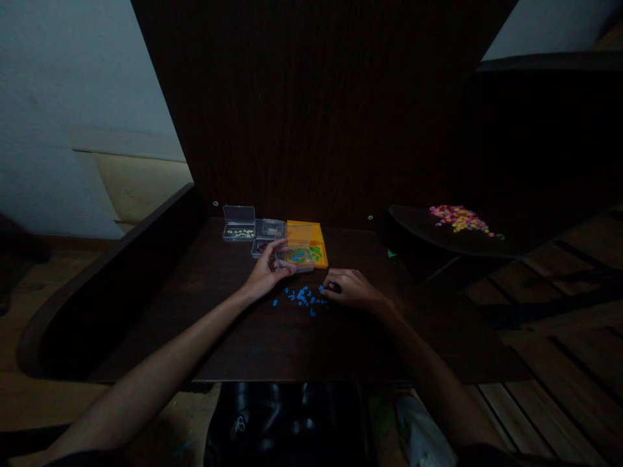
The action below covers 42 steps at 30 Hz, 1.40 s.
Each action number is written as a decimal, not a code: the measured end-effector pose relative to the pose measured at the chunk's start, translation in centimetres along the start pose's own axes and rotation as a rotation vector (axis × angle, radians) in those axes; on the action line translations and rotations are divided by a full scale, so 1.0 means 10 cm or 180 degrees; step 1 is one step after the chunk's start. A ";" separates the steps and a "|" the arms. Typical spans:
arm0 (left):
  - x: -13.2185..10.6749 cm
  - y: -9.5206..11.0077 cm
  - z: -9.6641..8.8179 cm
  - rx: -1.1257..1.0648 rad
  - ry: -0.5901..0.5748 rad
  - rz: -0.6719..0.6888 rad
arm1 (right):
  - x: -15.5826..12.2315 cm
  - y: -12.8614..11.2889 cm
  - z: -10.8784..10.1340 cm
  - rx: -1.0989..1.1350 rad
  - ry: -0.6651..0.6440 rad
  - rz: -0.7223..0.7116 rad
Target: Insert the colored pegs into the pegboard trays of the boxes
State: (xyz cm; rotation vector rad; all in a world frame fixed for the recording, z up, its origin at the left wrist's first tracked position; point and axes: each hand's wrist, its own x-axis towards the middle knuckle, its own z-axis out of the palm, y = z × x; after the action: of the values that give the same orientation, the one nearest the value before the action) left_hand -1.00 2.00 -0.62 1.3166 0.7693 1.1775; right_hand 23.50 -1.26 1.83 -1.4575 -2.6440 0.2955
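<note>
My left hand [269, 269] grips a small clear plastic box [302, 264] by its left side. The box's lid stands up, and small blue pieces show inside. The box is in front of and partly over a yellow tray [322, 259] that holds small green pieces [316, 253]. My right hand [353, 287] is closed in a pinch low over the tabletop, with a small blue piece [322, 288] at its fingertips. Several loose blue pieces [302, 295] lie scattered between my hands.
Behind my left hand stand a clear open box [239, 231] of pale pieces and another clear box [269, 229] with dark contents. A pile of pink, yellow and orange pieces [460, 218] lies on a dark ledge [413, 224] at right. A dark raised side [111, 279] borders the table's left.
</note>
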 end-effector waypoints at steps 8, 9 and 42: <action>-0.02 0.03 0.02 0.0050 0.0021 -0.0045 | 0.02 0.02 0.07 0.0009 0.0133 -0.0033; -0.02 0.04 0.02 0.0044 0.0013 -0.0044 | 0.02 0.03 0.08 0.0013 0.0140 -0.0051; -0.02 0.05 0.02 0.0029 0.0033 -0.0047 | 0.01 0.06 0.09 -0.0012 0.0236 -0.0057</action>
State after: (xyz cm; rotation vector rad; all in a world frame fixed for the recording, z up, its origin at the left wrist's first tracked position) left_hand -0.96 1.66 -0.12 1.3113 0.7913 1.1712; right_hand 23.75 -0.94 0.80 -1.4163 -2.5992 0.2305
